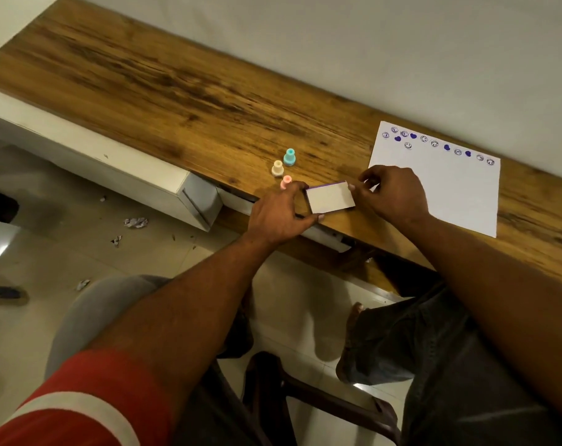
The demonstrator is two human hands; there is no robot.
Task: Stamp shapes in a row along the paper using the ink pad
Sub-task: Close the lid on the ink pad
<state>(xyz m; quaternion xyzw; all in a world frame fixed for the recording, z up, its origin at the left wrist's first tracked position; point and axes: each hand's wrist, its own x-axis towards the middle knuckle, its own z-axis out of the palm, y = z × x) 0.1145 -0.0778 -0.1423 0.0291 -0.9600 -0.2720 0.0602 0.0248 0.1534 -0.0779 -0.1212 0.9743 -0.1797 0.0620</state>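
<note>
A white sheet of paper (447,188) lies on the wooden desk (176,88) at the right, with a row of purple hearts and smiley prints along its far edge. Near the desk's front edge sits the ink pad (330,197), a small flat box whose pale lid is nearly down, a purple strip showing at its far edge. My left hand (278,214) grips the box's left side. My right hand (392,194) pinches the lid's right corner. Three small stamps stand just left of the box: teal (289,157), cream (277,168) and pink (286,181).
A white wall runs along the desk's far side. A white cabinet (112,162) adjoins the desk at the left. Below are my knees, a dark chair frame (305,391), a tiled floor with paper scraps (135,222), and a sandal (6,294).
</note>
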